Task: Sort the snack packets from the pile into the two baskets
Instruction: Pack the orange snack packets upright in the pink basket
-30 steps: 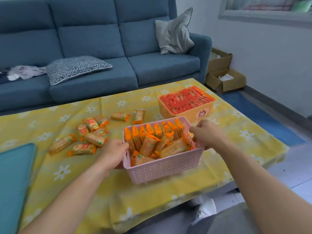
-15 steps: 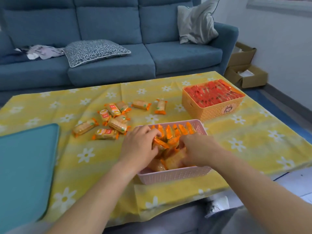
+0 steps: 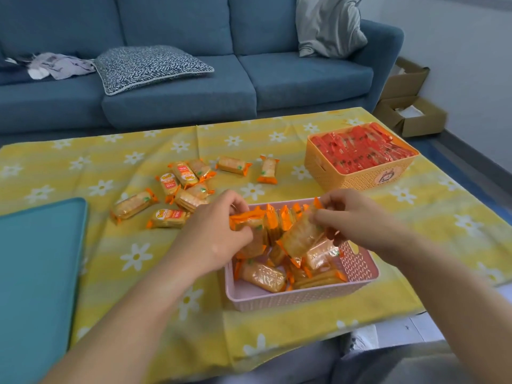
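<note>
1. Over the pink basket [image 3: 304, 299], close to the near edge of the counter, both hands are busy among the orange-ended snack packets.
2. The left hand [image 3: 219, 239] is at the basket's left rim. Its grip is closed on the first packet [image 3: 246, 218], with the fingers curled over the top, and the packet lies roughly level above the others.
3. The right hand [image 3: 357, 220] is over the basket's far right corner. Its grip pinches the upper end of the second packet [image 3: 300, 235], which hangs tilted with its lower end down among the rest.
4. Inside the pink basket, a row of packets stands on edge toward the far wall, and more lie loose and flat at the near side.
5. Left of the pink basket, the pile [image 3: 177, 195] waits on the yellow daisy cloth [image 3: 133, 273]. It is a loose scatter, some packets showing red labels and some clear wrap over pale biscuits.
6. There are 2 stray packets beyond the pile, 1 lying crosswise [image 3: 233, 165] and 1 pointing away [image 3: 268, 170], near each other but apart.
7. At the far right of the counter sits the orange basket [image 3: 357, 181], well apart from the pink one and packed to the rim with red packets [image 3: 360, 151] in rows.
8. A teal tray [image 3: 38, 273] covers the counter's left edge.
9. Behind the counter is a blue sofa [image 3: 277, 79] with a patterned cushion [image 3: 149, 65] lying flat and a grey cushion [image 3: 327, 26] propped in the corner. Open cardboard boxes [image 3: 410, 112] sit on the floor at the right.
</note>
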{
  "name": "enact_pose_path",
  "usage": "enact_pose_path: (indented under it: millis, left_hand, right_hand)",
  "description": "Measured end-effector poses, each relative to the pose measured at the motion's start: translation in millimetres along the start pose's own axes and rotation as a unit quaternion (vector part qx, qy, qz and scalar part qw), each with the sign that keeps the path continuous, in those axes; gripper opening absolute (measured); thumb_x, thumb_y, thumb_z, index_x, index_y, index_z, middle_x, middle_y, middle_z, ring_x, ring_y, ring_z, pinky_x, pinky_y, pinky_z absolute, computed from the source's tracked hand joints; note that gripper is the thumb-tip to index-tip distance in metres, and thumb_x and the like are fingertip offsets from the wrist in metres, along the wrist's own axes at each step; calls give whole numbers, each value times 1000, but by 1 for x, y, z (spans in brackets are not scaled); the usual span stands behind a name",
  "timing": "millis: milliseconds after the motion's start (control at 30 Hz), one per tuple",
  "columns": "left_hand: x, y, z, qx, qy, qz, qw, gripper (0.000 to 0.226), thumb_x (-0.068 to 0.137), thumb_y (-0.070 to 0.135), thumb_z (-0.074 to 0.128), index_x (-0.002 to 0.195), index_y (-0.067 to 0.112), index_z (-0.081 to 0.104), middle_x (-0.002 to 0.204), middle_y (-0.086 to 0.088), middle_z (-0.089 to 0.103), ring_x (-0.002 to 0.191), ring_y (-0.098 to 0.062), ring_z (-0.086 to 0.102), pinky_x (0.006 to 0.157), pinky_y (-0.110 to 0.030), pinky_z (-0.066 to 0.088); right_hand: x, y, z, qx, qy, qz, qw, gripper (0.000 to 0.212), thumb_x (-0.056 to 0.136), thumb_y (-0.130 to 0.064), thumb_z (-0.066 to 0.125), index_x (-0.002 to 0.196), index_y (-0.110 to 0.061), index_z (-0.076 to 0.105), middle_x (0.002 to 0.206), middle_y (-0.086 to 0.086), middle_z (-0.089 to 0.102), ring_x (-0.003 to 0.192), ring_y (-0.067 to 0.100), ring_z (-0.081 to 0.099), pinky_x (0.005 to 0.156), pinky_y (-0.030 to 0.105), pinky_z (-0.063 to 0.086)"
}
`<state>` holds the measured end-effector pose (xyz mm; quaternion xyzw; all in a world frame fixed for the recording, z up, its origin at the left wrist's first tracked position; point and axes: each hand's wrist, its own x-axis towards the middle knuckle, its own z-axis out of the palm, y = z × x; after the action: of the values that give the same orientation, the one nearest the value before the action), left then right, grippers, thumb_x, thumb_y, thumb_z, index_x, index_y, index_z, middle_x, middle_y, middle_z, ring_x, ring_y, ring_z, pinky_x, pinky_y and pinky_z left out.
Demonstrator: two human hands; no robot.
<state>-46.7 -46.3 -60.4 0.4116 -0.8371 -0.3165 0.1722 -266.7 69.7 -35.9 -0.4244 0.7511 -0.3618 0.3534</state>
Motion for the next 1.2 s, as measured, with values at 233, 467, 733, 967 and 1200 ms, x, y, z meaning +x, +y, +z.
enact_pose_path:
  millis: [233, 467, 733, 967, 1200]
  left_hand:
    - [-5, -14, -10, -4, -104, 49, 993, 44, 72, 2, 58, 86, 43, 68, 93, 12, 65, 74, -7, 61, 69, -24, 46]
    - [-5, -16, -5, 56, -134, 49, 988, 34, 59, 47, 74, 88, 37, 60, 97, 16, 52, 88, -3, 52, 81, -28, 46]
    - [-9, -14, 18, 113, -55, 59, 990, 67, 66, 52, 82, 123, 44, 47, 119, 11, 55, 110, -18, 58, 84, -38, 50]
    - [-1, -22, 14, 60, -9, 44, 997, 37, 73, 42, 81, 102, 43, 58, 101, 15, 58, 94, -10, 56, 79, -30, 45]
    - [0, -22, 11, 56, -25, 42, 997, 39, 74, 43, 81, 104, 45, 55, 106, 15, 60, 95, -10, 56, 83, -35, 48]
  right_hand:
    - [-6, -8, 48, -71, 60, -29, 995, 24, 74, -22, 77, 66, -19, 55, 47, -7, 54, 62, 25, 72, 65, 41, 62]
    - [-13, -4, 86, -167, 93, -10, 982, 28, 69, -32, 82, 82, -15, 64, 71, 0, 64, 70, 18, 61, 56, 28, 45]
    - [-1, -19, 93, 155, 21, 65, 986, 18, 90, -16, 62, 82, -5, 73, 71, 17, 74, 65, 24, 73, 73, 46, 64]
    - [-2, -4, 94, -282, -10, -64, 957, 25, 83, -28, 49, 94, -21, 70, 90, 7, 73, 87, 31, 69, 71, 38, 56]
    - [10, 10, 120, -443, -52, -54, 894, 25, 93, -34, 64, 113, -18, 63, 114, 6, 67, 105, 29, 68, 68, 31, 43]
